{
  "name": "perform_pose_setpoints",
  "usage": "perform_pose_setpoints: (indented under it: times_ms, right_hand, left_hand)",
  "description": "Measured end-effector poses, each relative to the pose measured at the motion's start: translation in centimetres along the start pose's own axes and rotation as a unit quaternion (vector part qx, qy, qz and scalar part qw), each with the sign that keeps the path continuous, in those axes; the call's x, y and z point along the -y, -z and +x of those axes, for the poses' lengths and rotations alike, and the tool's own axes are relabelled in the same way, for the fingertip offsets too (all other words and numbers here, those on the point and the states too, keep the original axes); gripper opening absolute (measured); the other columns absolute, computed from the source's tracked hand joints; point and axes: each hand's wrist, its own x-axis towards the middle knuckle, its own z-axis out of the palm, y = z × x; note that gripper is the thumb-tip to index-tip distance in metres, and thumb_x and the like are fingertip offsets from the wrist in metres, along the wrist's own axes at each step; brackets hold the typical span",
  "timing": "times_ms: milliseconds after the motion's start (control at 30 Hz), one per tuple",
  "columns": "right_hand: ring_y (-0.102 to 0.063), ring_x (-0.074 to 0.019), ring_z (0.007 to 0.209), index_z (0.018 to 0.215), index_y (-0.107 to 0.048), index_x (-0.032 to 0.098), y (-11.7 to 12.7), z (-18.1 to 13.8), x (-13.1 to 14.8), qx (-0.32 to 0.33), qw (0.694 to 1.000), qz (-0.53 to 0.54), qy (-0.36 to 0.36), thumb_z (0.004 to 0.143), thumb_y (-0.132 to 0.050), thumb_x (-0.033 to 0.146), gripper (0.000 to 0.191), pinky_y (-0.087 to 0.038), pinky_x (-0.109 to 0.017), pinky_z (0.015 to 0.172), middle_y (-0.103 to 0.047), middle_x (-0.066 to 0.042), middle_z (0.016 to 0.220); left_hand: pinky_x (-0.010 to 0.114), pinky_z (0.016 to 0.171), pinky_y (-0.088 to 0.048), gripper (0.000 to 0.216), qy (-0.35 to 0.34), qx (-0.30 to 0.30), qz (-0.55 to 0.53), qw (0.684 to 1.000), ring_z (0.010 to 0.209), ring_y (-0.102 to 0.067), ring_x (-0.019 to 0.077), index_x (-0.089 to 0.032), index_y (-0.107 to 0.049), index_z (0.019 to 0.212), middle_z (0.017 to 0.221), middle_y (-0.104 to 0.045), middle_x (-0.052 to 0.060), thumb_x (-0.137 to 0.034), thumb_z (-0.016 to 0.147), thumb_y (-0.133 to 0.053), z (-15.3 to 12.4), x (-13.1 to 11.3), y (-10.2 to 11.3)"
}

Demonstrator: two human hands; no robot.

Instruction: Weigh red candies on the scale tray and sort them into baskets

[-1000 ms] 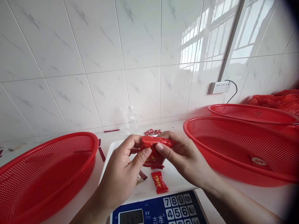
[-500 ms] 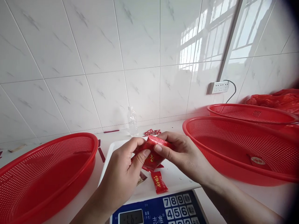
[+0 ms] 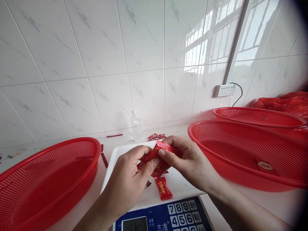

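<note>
A glossy red packet (image 3: 160,165) with yellow print is held up between both hands, its crimped top edge pointing upward. My left hand (image 3: 131,171) pinches its left side with thumb and fingers. My right hand (image 3: 186,158) grips the upper right, thumb pressed near the crimped edge. Below lies a small red wrapped candy (image 3: 163,188) with yellow lettering on the white tray (image 3: 121,152) of a weighing scale. Part of a brown wrapper (image 3: 147,184) shows beside my left hand. The scale's blue keypad panel (image 3: 154,213) sits nearest me.
Red perforated baskets stand at the left (image 3: 92,144) and right (image 3: 231,128), with another basket (image 3: 255,116) behind the right one. A clear plastic bottle (image 3: 136,126) and small patterned red packets (image 3: 154,137) are near the tiled wall. A power strip (image 3: 225,90) is on the wall.
The packet has turned and shifted slightly to the right in my fingers. My left hand has moved a little right, covering more of the brown wrapper.
</note>
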Motion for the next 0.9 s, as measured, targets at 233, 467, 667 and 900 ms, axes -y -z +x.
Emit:
perform_pose_setpoints:
  times_ms: [233, 467, 667, 900]
  right_hand:
    - [-0.07, -0.0191, 0.061, 0.073, -0.058, 0.018, 0.1, -0.17, 0.43, 0.014, 1.0, -0.017, -0.004, 0.082, -0.072, 0.043, 0.03, -0.062, -0.034, 0.059, -0.067, -0.003, 0.065]
    - [-0.067, -0.0155, 0.059, 0.074, -0.058, 0.017, 0.17, -0.16, 0.18, 0.003, 0.999, 0.029, -0.021, 0.076, -0.079, 0.046, 0.036, -0.059, -0.029, 0.056, -0.063, 0.0, 0.065]
    - [-0.064, -0.0138, 0.063, 0.081, -0.062, 0.016, 0.22, -0.11, -0.09, 0.013, 1.0, 0.02, 0.002, 0.082, -0.072, 0.048, 0.034, -0.057, -0.028, 0.057, -0.063, -0.001, 0.07]
    - [-0.06, -0.0108, 0.063, 0.08, -0.058, 0.019, 0.24, -0.05, -0.24, -0.005, 0.997, -0.004, 0.074, 0.088, -0.066, 0.031, 0.016, -0.053, -0.022, 0.055, -0.061, 0.001, 0.071]
  left_hand:
    - [0.023, 0.066, -0.055, 0.019, -0.024, 0.005, 0.036, 0.999, 0.08, -0.066, 0.0155, -0.022, -0.063, 0.082, 0.083, -0.067, -0.001, -0.033, 0.095, -0.057, -0.04, 0.05, -0.33]
    - [0.025, 0.073, -0.057, 0.019, -0.006, 0.009, 0.019, 1.0, 0.079, -0.066, 0.0142, -0.023, -0.068, 0.1, 0.092, -0.071, 0.001, -0.039, 0.095, -0.057, 0.01, 0.08, -0.21]
    - [0.021, 0.064, -0.056, 0.021, -0.011, -0.013, -0.001, 1.0, 0.069, -0.065, 0.0122, -0.022, -0.066, 0.088, 0.077, -0.067, -0.002, -0.038, 0.096, -0.056, -0.08, -0.03, -0.04]
    - [0.016, 0.052, -0.048, 0.025, -0.036, -0.034, 0.071, 0.996, 0.06, -0.059, 0.0094, -0.02, -0.064, 0.076, 0.067, -0.064, -0.003, -0.034, 0.095, -0.056, 0.17, -0.35, -0.26]
